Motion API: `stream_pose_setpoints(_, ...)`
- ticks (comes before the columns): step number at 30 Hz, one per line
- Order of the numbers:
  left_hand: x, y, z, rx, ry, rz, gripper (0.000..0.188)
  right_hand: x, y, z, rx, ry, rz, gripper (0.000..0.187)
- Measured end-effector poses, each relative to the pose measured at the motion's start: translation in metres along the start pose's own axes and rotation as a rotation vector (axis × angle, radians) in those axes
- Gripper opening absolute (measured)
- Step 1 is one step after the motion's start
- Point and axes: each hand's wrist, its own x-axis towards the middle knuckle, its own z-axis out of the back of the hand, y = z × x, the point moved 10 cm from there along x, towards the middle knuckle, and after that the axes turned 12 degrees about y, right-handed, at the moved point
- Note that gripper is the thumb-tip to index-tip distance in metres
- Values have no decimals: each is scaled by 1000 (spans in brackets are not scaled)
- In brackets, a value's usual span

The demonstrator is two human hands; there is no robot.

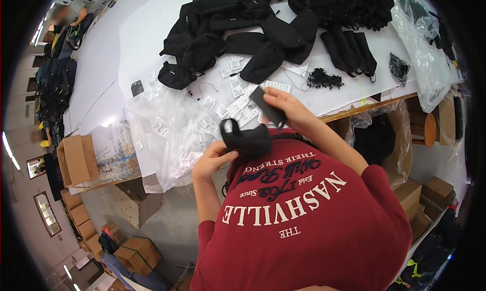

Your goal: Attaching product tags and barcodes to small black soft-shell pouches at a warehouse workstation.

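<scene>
My left hand (210, 162) grips a small black fabric pouch (255, 141) with a loop standing up at one end, close to my body at the table's front edge. In my right hand (292, 110) is a flat, dark rectangular tag (267, 107), pinched between thumb and fingers just above the pouch. Whether it is one tag or a stack, I cannot tell. Beyond both hands, white printed labels (236, 86) lie scattered over the white table. A heap of black pouches (233, 23) covers the far part of the tabletop.
A clear plastic bag (157, 114) with labels spreads left of my hands. Right of the labels sit a tangle of black cords (324, 78) and several pouches in a row (349, 50). An open cardboard box (77, 160) stands at the left edge. Another person (78, 10) is far left.
</scene>
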Motion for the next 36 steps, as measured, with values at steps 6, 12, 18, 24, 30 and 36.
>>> stream_pose_setpoints(6, 14, -10, 20, 87, -218, -15, 35, -37, 70, 6, 112, 164, 209, 44)
stream_pose_setpoints(12, 20, -20, 26, 209, -290, 26, 39, -79, 120, 55, -452, -293, 270, 24)
stream_pose_setpoints(18, 56, -70, -43, 762, -10, 110, 25, -37, 96, 31, 592, 107, 514, 31)
stream_pose_setpoints(24, 76, -80, -63, 977, 107, 204, 24, -36, 73, 55, 571, -50, 480, 34)
stream_pose_setpoints(30, 73, -79, -57, 939, 57, 189, 24, -60, 65, 98, 514, -616, 348, 24)
stream_pose_setpoints(36, 73, -82, -55, 929, 25, 206, 24, -54, 46, 118, 432, -654, 291, 30)
